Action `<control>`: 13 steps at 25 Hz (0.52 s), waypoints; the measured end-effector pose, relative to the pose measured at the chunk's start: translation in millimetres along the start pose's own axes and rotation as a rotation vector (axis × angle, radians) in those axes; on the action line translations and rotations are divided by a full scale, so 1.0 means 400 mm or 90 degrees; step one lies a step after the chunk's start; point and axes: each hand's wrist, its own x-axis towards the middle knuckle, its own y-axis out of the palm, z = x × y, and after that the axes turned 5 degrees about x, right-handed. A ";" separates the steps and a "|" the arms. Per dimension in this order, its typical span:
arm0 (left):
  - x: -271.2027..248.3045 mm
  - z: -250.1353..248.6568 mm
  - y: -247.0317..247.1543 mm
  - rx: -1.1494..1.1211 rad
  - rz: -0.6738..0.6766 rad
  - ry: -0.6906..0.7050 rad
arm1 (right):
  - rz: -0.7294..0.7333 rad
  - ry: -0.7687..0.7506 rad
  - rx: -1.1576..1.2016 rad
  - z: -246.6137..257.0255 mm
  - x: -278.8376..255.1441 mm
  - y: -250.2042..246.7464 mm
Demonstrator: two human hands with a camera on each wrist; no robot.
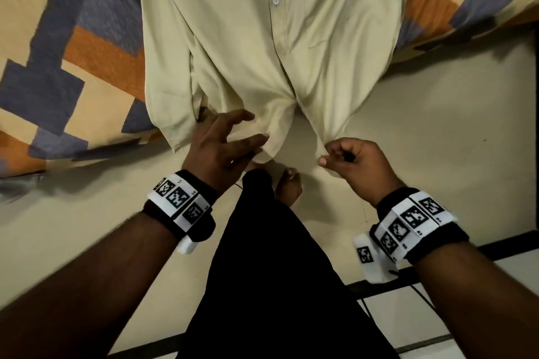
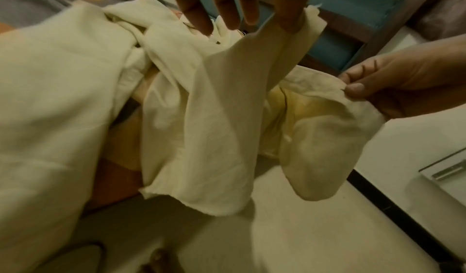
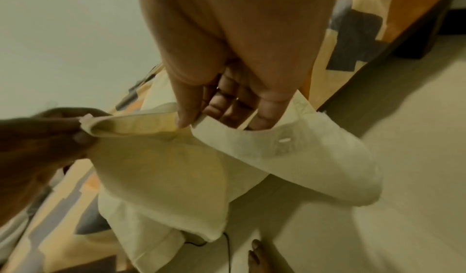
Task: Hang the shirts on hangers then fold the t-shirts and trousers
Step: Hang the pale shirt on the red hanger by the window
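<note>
The pale green button shirt (image 1: pixel 262 46) hangs off the near bed (image 1: pixel 73 67) edge, front unbuttoned at the hem. Left hand (image 1: pixel 224 143) pinches one hem flap; right hand (image 1: pixel 350 159) pinches the other. Bare feet (image 1: pixel 288 186) stand below.

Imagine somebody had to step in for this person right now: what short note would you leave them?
Left hand: pinches one bottom front corner of the pale button-up shirt, other fingers spread.
Right hand: pinches the other bottom front corner.
The shirt lies front up on the patterned bedsheet, its hem hanging over the bed's edge above the floor; its lowest part is unbuttoned.
Done: nothing visibly finished. No hanger, t-shirts or trousers to fold are in view.
Left: put this shirt on a hanger, then the folding.
</note>
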 end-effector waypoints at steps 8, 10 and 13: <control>-0.014 -0.159 0.033 -0.163 -0.006 -0.134 | 0.019 -0.116 0.172 0.066 -0.079 0.052; 0.001 -0.159 0.030 -0.173 -0.011 -0.129 | 0.030 -0.117 0.185 0.071 -0.081 0.061; 0.013 -0.153 0.042 -0.183 -0.001 -0.109 | 0.010 -0.123 0.152 0.070 -0.073 0.060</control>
